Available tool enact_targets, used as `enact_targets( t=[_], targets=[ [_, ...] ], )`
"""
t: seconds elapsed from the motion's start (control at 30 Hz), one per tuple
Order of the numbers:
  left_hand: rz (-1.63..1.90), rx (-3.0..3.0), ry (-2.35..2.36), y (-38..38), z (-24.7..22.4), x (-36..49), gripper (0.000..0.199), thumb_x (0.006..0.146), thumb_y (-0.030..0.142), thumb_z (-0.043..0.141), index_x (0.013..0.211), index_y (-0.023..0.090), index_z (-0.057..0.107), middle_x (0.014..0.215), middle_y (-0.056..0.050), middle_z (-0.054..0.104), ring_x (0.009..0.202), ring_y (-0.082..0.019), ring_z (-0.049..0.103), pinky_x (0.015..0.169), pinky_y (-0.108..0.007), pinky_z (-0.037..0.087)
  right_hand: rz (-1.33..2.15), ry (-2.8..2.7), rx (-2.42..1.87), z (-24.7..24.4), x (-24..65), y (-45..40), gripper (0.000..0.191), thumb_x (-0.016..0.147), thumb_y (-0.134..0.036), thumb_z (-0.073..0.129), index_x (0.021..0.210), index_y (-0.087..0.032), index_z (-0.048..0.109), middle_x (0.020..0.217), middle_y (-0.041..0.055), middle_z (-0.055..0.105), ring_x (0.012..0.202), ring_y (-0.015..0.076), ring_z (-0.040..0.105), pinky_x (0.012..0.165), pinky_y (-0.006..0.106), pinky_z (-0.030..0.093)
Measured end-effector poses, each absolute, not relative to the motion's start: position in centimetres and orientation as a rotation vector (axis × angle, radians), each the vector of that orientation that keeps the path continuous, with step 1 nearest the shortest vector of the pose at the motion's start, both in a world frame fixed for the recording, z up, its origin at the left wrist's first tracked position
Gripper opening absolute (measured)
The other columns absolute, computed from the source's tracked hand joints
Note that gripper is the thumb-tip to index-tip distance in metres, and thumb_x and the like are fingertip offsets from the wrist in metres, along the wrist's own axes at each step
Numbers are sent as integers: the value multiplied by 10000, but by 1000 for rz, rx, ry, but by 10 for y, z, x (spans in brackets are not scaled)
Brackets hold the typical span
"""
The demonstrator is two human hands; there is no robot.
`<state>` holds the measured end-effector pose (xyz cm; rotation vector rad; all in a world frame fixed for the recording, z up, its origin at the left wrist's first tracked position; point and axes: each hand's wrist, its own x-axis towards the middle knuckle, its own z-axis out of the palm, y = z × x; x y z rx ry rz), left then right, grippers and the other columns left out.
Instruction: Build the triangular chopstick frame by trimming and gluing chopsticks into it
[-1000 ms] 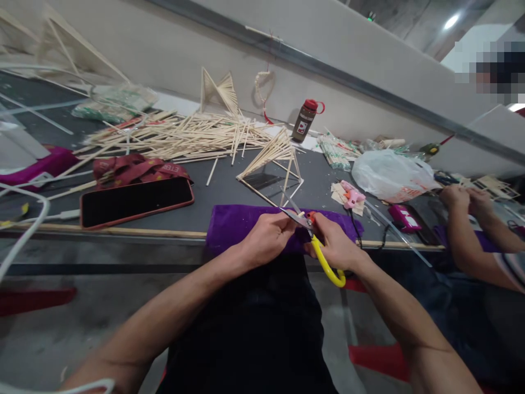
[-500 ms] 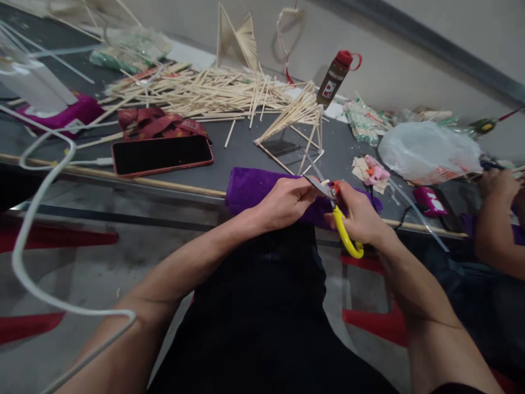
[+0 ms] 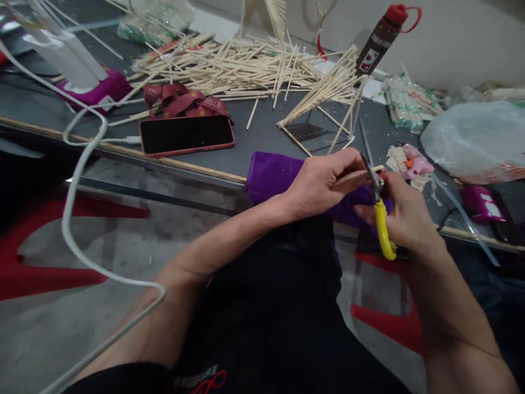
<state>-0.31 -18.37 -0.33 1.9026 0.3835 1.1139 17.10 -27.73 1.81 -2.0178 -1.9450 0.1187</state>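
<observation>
My right hand [image 3: 410,210] grips scissors [image 3: 382,224] with a yellow handle loop and a bit of orange by the pivot. Their blades are apart and point up and away from me. Close by on the left, my left hand [image 3: 324,183] is closed in a pinch at the blades. A short pale end of a wooden stick [image 3: 379,169] shows just past the blade; the rest of it is hidden by the fingers. Under both hands lies a folded purple cloth [image 3: 270,178] at the table's edge. Beyond them stands a frame of glued sticks [image 3: 324,101].
A heap of loose sticks [image 3: 229,65] spreads along the back. To the left lie a phone [image 3: 186,135], a maroon strap [image 3: 184,103] and a white cable [image 3: 74,197]. On the right are a bottle [image 3: 377,41], a pink glue gun [image 3: 416,163] and a plastic bag [image 3: 476,139].
The view has shifted, so the table things sit farther left-to-right and higher. Both hands stay together, with the scissor blades turned more upright. The other person's arm at the right has left the view.
</observation>
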Motion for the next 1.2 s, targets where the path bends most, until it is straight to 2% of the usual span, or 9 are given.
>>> enact_targets(
  t=[0.2, 0.37, 0.47, 0.57, 0.7, 0.87, 1.07, 1.2],
  targets=[
    [1042, 2024, 244, -179, 1, 2, 162, 924, 216, 467, 879, 152, 609, 812, 20, 654, 738, -81, 615, 693, -188, 448, 57, -1976, -2005, 9, 192, -281, 655, 648, -656, 635, 1089, -214, 438, 848, 36, 518, 648, 183, 462, 574, 310, 357],
    [943, 2036, 213, -173, 11, 6, 185, 910, 166, 467, 887, 148, 650, 854, 17, 663, 807, -69, 637, 742, -146, 446, -33, -1991, -2101, 8, 201, -279, 781, 641, -829, 467, 1144, -233, 427, 880, 81, 527, 693, 249, 507, 578, 353, 368],
    [813, 2028, 292, -172, 15, 6, 196, 904, 174, 467, 923, 162, 661, 829, 26, 652, 813, -75, 643, 729, -145, 452, -52, -1994, -2145, 8, 204, -278, 819, 635, -860, 416, 1187, -255, 416, 919, 107, 539, 742, 288, 528, 581, 367, 368],
    [795, 1985, 250, -170, 14, 6, 208, 908, 184, 458, 948, 155, 660, 730, 25, 623, 742, -84, 624, 690, -160, 449, -98, -2005, -2148, 7, 206, -278, 787, 650, -824, 458, 1184, -246, 422, 898, 104, 536, 716, 281, 523, 559, 357, 351],
    [861, 1841, 149, -164, 7, 7, 175, 891, 169, 482, 893, 131, 652, 582, 38, 546, 571, -78, 518, 600, -186, 426, -89, -2007, -2101, 11, 201, -277, 705, 659, -706, 572, 1136, -208, 424, 930, 97, 526, 725, 258, 514, 590, 357, 369],
    [733, 1741, 138, -156, 2, 10, 205, 872, 186, 474, 749, 150, 633, 549, 39, 523, 528, -80, 469, 564, -207, 399, 39, -2038, -1999, 19, 192, -272, 547, 679, -588, 637, 1006, -204, 426, 902, 57, 498, 757, 222, 502, 652, 338, 389],
    [824, 1851, 236, -161, -1, 10, 191, 883, 211, 468, 778, 158, 620, 567, 51, 521, 520, -67, 458, 538, -190, 359, 210, -1989, -2005, 18, 187, -271, 533, 680, -585, 643, 995, -215, 424, 897, 49, 515, 765, 220, 504, 653, 326, 391],
    [861, 1833, 273, -163, -5, 12, 241, 896, 253, 466, 718, 160, 598, 573, 39, 522, 517, -69, 450, 517, -195, 347, 257, -1914, -1982, 17, 184, -269, 468, 687, -506, 663, 967, -217, 424, 860, 31, 520, 741, 201, 496, 644, 313, 389]
  ],
)
